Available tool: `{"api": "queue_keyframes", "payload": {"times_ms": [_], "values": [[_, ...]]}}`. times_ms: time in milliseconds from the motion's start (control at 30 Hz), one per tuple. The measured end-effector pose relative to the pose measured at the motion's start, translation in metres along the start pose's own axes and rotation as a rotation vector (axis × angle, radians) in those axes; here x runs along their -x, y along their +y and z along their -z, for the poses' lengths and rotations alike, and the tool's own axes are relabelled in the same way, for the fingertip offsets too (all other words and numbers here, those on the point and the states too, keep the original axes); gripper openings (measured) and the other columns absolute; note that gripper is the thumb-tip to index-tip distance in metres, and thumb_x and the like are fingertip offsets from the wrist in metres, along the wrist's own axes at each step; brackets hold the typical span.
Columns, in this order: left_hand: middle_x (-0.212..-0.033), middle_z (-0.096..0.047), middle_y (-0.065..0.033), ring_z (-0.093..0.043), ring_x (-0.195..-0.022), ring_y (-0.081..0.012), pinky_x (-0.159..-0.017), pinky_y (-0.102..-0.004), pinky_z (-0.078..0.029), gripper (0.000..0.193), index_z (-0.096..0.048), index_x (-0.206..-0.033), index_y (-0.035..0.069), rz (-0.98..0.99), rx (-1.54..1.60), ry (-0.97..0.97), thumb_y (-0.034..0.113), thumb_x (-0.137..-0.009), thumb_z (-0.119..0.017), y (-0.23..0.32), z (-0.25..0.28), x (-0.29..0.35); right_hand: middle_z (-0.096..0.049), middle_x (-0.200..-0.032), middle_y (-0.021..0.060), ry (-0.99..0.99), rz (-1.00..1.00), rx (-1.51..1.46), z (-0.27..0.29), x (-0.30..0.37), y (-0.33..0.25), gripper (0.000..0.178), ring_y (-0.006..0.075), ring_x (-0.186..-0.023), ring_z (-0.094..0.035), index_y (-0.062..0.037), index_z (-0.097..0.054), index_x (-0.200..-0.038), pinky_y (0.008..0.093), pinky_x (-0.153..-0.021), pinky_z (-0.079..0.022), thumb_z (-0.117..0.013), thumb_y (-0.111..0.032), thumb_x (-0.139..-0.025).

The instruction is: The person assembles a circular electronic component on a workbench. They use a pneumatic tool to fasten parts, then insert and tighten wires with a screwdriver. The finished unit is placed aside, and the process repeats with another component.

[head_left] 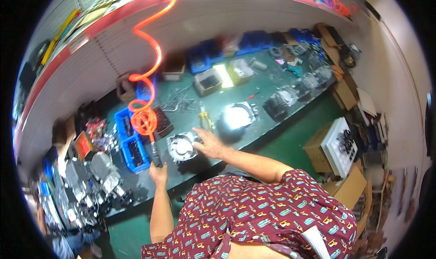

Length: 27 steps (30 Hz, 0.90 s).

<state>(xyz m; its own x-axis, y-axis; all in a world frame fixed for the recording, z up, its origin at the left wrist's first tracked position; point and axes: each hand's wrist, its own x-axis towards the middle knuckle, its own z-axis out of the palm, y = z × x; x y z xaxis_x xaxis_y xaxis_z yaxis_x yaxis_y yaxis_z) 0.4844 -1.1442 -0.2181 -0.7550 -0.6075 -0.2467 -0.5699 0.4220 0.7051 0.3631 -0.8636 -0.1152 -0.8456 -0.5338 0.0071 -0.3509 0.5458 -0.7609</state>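
Note:
In my left hand [159, 173] is a slim dark air screwdriver [156, 155], its lower end wrapped by my closed fingers. An orange coiled hose [145, 122] runs up from this tool. Just right of it, a round silver metal housing [181, 147] lies on the green-topped bench [218, 103]. My right hand [210, 144] grips the housing's right edge, thumb on its face and fingers along the upper corner. Yellow-handled pliers [205, 120] lie beyond that hand. Another metal housing [239, 115], glaring under bright light, sits farther right.
Blue bins [135, 153] of small dark parts stand left of the tool. Metal parts [102, 170] crowd the bench's left end. Boxes [208, 82] and more blue bins [198, 60] line the back. More housings [287, 96] lie right. A white foam tray [338, 143] stands off the bench.

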Motion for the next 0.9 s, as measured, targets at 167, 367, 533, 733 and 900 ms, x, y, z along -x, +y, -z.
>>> {"api": "queue_keyframes", "payload": {"times_ms": [167, 367, 533, 733, 900], "values": [[-0.102, -0.071, -0.0225, -0.068, -0.095, -0.0422, -0.086, -0.0489, -0.052, 0.049, -0.063, -0.113, -0.001, -0.040, -0.036, 0.013, 0.024, -0.076, -0.084, 0.019, -0.017, -0.030, -0.062, -0.126, 0.0233, 0.173, 0.012, -0.002, 0.029, 0.045, 0.020, 0.047, 0.0400, -0.114, -0.061, -0.0020, -0.056, -0.132, 0.0460, -0.097, -0.050, -0.064, -0.030, -0.094], [-0.104, -0.070, -0.0261, -0.066, -0.097, -0.0450, -0.087, -0.0494, -0.051, 0.051, -0.063, -0.111, -0.004, -0.137, -0.064, 0.096, 0.026, -0.075, -0.084, 0.009, -0.034, -0.092, -0.072, -0.098, 0.0172, 0.363, -0.349, 0.045, 0.077, 0.128, 0.075, 0.024, 0.0347, -0.090, -0.070, -0.0042, -0.072, -0.102, 0.0416, -0.079, -0.056, -0.066, -0.022, -0.089], [-0.105, -0.071, -0.0235, -0.068, -0.098, -0.0422, -0.086, -0.0468, -0.052, 0.056, -0.061, -0.118, -0.001, -0.060, -0.196, 0.036, 0.029, -0.076, -0.084, 0.034, -0.028, -0.098, -0.068, -0.112, 0.0235, 0.390, -0.540, 0.409, 0.114, 0.143, 0.174, 0.034, 0.0441, -0.102, -0.066, -0.0028, -0.068, -0.117, 0.0508, -0.092, -0.053, -0.066, -0.021, -0.087], [-0.108, -0.071, -0.0216, -0.069, -0.097, -0.0384, -0.087, -0.0451, -0.052, 0.057, -0.053, -0.133, 0.001, -0.008, -0.275, 0.076, 0.016, -0.083, -0.076, 0.053, -0.008, -0.063, -0.062, -0.122, 0.0280, 0.270, -0.785, 0.488, 0.152, 0.064, 0.240, 0.029, 0.0466, -0.107, -0.065, -0.0005, -0.057, -0.119, 0.0522, -0.092, -0.054, -0.059, -0.009, -0.092], [-0.118, -0.069, -0.0220, -0.069, -0.103, -0.0297, -0.093, -0.0386, -0.052, 0.050, -0.053, -0.134, -0.004, -0.046, -0.051, 0.157, 0.001, -0.086, -0.067, 0.021, 0.005, 0.001, -0.057, -0.126, 0.0276, 0.223, -0.833, 0.626, 0.146, 0.028, 0.299, 0.035, 0.0413, -0.107, -0.068, 0.0025, -0.053, -0.128, 0.0469, -0.090, -0.057, -0.051, -0.001, -0.094]]}}
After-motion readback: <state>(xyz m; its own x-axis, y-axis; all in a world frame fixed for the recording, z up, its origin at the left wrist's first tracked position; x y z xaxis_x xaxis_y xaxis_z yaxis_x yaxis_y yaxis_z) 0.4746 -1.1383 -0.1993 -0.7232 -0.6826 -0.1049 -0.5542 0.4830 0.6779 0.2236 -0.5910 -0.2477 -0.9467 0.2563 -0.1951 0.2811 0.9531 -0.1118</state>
